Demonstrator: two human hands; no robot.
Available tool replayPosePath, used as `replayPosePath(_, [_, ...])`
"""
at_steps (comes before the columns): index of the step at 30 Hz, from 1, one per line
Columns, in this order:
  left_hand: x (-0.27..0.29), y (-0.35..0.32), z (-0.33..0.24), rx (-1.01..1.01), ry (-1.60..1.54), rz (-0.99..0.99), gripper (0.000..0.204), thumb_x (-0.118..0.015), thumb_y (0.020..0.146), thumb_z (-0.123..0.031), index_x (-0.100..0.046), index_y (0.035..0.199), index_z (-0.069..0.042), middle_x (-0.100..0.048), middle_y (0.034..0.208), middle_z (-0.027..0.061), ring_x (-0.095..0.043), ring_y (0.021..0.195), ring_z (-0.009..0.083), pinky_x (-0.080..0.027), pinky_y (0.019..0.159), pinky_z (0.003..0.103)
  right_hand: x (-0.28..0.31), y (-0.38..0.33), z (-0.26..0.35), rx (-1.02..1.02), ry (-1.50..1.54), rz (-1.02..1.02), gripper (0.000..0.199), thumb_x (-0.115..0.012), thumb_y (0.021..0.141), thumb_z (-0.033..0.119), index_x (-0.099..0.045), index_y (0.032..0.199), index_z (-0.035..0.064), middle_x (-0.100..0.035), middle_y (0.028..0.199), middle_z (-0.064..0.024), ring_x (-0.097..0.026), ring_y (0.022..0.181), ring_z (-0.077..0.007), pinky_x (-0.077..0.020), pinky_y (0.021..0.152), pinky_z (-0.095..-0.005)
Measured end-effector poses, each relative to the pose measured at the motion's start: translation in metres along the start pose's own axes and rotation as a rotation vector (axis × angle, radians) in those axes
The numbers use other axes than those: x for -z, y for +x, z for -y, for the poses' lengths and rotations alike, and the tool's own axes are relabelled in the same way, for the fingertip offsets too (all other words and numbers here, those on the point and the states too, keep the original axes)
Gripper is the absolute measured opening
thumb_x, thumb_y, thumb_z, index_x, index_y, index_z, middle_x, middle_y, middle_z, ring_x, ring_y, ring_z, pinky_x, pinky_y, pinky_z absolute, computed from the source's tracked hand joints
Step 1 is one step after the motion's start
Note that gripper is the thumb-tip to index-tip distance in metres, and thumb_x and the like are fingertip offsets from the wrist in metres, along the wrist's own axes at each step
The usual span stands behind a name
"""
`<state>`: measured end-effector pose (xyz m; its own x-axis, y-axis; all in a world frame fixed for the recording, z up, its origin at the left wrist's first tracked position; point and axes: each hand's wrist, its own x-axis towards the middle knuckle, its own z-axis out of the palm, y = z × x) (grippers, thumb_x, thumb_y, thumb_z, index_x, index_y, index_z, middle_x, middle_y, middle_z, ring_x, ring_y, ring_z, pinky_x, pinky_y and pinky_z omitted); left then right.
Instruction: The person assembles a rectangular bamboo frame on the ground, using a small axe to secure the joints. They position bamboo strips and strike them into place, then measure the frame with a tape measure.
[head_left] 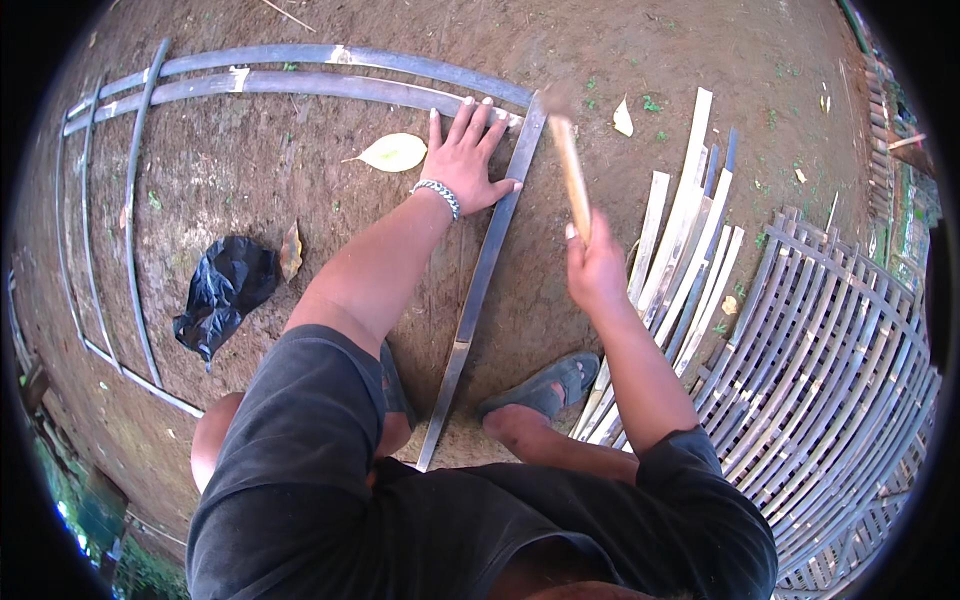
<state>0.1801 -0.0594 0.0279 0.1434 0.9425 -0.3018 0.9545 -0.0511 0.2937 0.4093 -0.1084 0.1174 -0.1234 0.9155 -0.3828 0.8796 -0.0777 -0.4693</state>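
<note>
My left hand [465,160] lies flat with its fingers spread, fingertips on the inner long bamboo slat [380,90] and thumb against a crossing slat [490,240]. A metal chain bracelet [440,194] circles that wrist. The crossing slat runs from the far corner down toward my feet. In my right hand [595,265], closed around it, is the wooden handle of a hammer [573,180]. Its head is smeared by motion near the corner where the outer long slat [440,68] meets the crossing slat; whether it touches them I cannot tell.
Loose bamboo slats [690,240] lie in a pile at the right, beside a slatted bamboo panel [830,370]. Several more strips [135,200] cross at the left. A black plastic bag [228,290] and a pale leaf [392,153] rest on the dirt ground. My sandalled foot [540,390] is beside the crossing slat.
</note>
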Motion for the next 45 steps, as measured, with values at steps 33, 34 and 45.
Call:
replayPosePath(33, [0.008,0.0,0.001,-0.017,-0.013,0.033,0.097,-0.06,0.088,-0.067,-0.024,0.163,-0.018,-0.014,0.171,0.0089,-0.008,0.159,0.0288,-0.005,0.126,0.062,-0.038,0.023,-0.048,-0.05,-0.109,-0.031,0.032,-0.061,0.1,0.02,-0.054,0.128,0.005,-0.069,0.101,-0.0278,-0.067,0.093,-0.0499,-0.0532,0.079,-0.0567])
replayPosePath(34, [0.009,0.0,0.002,-0.016,-0.015,0.042,0.097,-0.061,0.088,-0.067,-0.024,0.163,-0.018,-0.014,0.171,0.0089,-0.008,0.159,0.0288,-0.006,0.126,0.062,-0.033,0.021,-0.046,-0.005,-0.078,-0.079,0.033,-0.061,0.1,0.02,-0.055,0.128,0.0048,-0.069,0.101,-0.0279,-0.067,0.093,-0.05,-0.0533,0.08,-0.0563])
replayPosePath(45, [0.005,0.0,0.006,-0.017,-0.034,0.007,0.096,-0.062,0.088,-0.066,-0.025,0.163,-0.019,-0.017,0.171,0.0083,-0.009,0.159,0.0286,-0.005,0.126,0.061,-0.038,0.018,-0.041,-0.01,-0.048,-0.1,0.032,-0.062,0.098,0.017,-0.056,0.125,0.0018,-0.069,0.1,-0.0275,-0.067,0.092,-0.0499,-0.0546,0.079,-0.0532])
